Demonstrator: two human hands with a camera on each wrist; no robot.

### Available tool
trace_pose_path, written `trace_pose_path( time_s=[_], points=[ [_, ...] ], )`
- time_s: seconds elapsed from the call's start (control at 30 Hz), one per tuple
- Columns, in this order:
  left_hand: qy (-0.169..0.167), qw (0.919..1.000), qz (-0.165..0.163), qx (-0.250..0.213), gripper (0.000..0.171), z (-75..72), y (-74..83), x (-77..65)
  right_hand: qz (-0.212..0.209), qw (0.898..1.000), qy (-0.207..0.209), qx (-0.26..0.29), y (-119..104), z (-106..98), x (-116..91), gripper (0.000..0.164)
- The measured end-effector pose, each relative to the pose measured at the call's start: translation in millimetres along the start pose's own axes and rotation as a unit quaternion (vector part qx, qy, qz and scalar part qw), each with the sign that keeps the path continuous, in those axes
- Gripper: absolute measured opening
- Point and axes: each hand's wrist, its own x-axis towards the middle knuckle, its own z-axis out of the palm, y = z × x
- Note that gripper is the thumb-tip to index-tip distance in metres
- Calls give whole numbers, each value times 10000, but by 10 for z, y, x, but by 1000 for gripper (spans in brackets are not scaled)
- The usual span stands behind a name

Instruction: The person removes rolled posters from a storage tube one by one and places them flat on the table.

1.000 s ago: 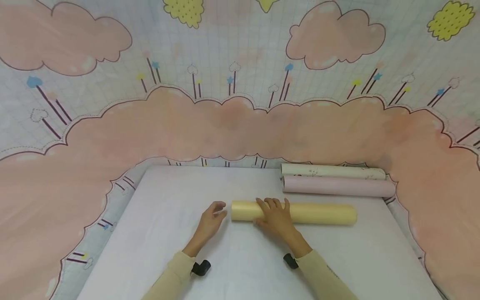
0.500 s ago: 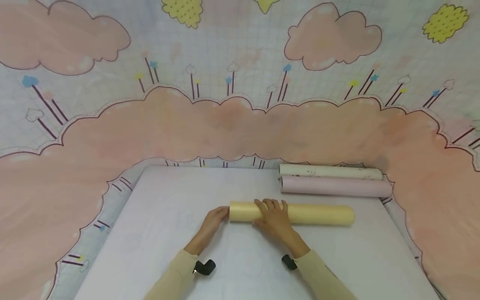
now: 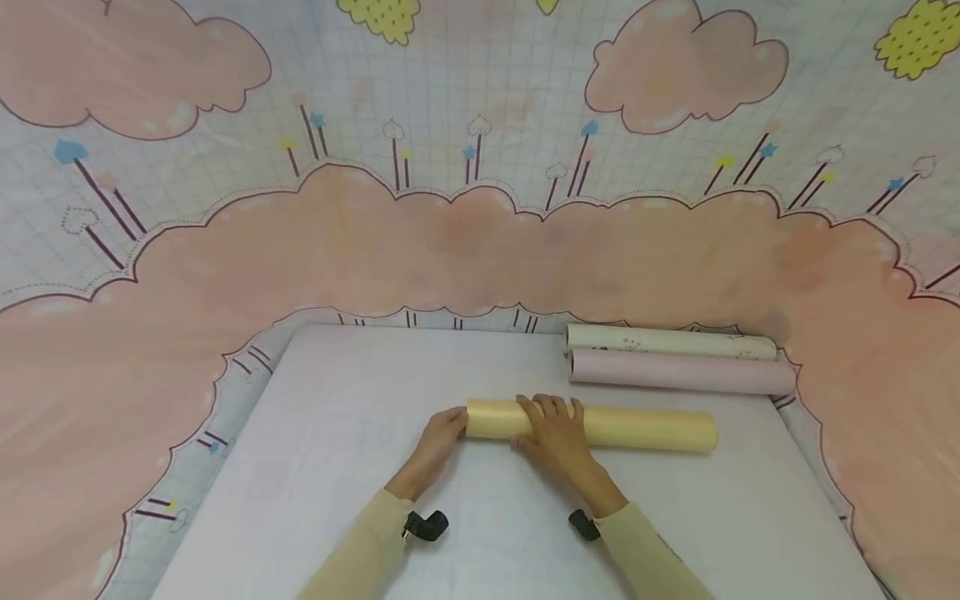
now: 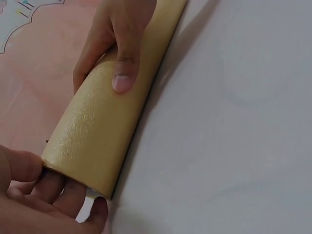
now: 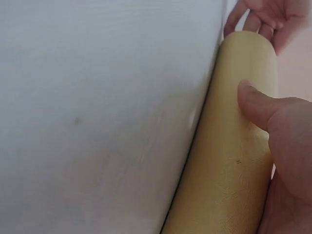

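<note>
A yellow wallpaper roll (image 3: pixel 652 428) with an embossed surface lies crosswise on the white table (image 3: pixel 360 383). My right hand (image 3: pixel 557 432) grips it from above, left of its middle; in the right wrist view the right thumb (image 5: pixel 256 102) presses its near side. At the roll's left end is my left hand (image 3: pixel 437 440). The left wrist view shows several left fingers (image 4: pixel 68 197) tucked inside the hollow end, with the left thumb (image 4: pixel 24 165) at the rim. Their tips are hidden within the roll.
Behind on the right, a pink roll (image 3: pixel 682 372) and a white patterned roll (image 3: pixel 667 341) lie side by side near the table's back edge. A curtain-like backdrop (image 3: pixel 465 250) printed with clouds surrounds the table's back and sides.
My left hand has moved right, from beside the roll's left end to that end, with its fingers now inside. The right hand keeps its hold on the roll.
</note>
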Motion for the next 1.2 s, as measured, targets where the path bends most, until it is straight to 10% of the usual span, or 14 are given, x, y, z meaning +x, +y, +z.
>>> trace_pose_path(
  time_s=[0.9, 1.2],
  points=[
    [798, 9959, -192, 389, 28, -228, -32, 67, 32, 9997, -206, 134, 24, -66, 57, 71],
    [573, 9973, -259, 375, 30, -321, -28, 46, -24, 9999, -78, 65, 36, -56, 48, 71]
  ],
)
